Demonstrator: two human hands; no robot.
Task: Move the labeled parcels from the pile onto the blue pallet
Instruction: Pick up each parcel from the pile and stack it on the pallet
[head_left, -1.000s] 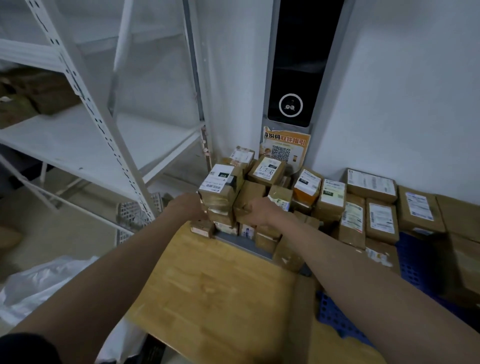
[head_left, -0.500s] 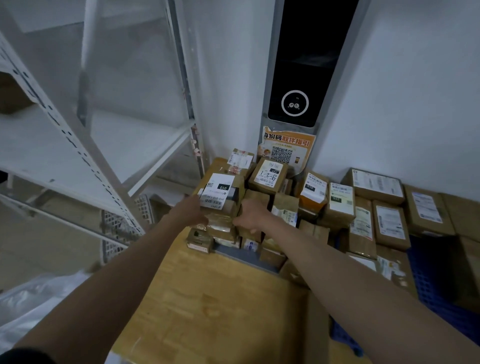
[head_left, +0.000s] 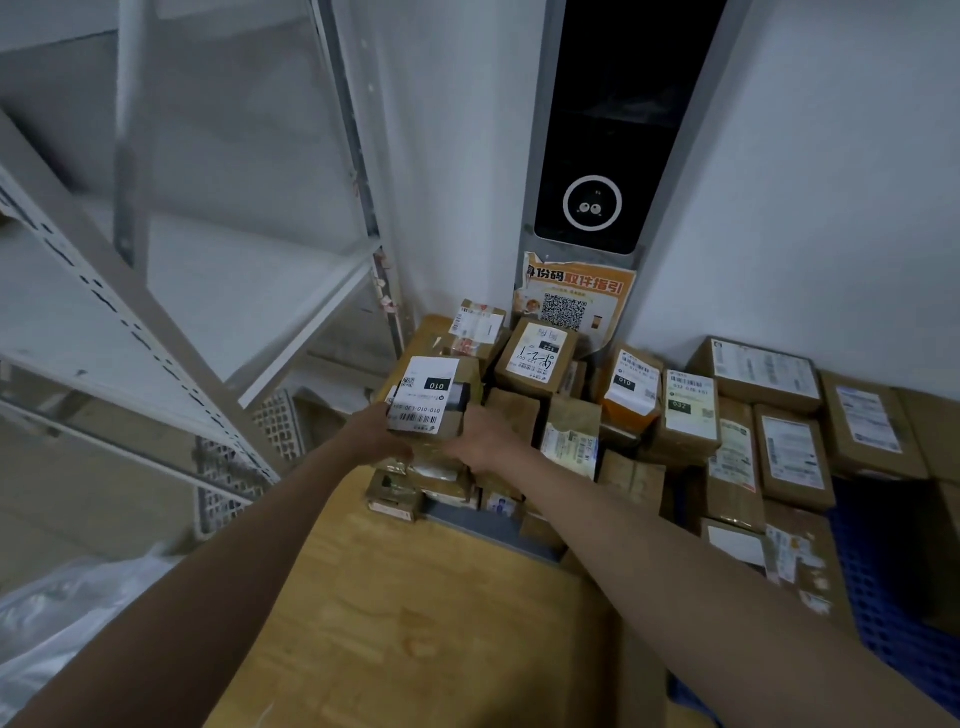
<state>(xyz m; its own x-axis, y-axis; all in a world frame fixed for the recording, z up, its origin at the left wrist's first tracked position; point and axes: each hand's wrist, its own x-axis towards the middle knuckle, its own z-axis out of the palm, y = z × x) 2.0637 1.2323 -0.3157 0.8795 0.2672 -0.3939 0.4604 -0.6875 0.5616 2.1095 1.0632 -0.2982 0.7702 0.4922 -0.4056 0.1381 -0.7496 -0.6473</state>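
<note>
Left hand and right hand grip a labeled parcel atop the pile, at twelve o'clock on the bench.

A parcel pickup depot or storeroom: labelled brown cardboard parcels crowd the far edge of a pale wooden surface, beside white slotted-steel shelving, a blue plastic pallet and an orange QR-code pickup notice.

Both arms outstretched, left hand and right hand curled, gripping
</note>
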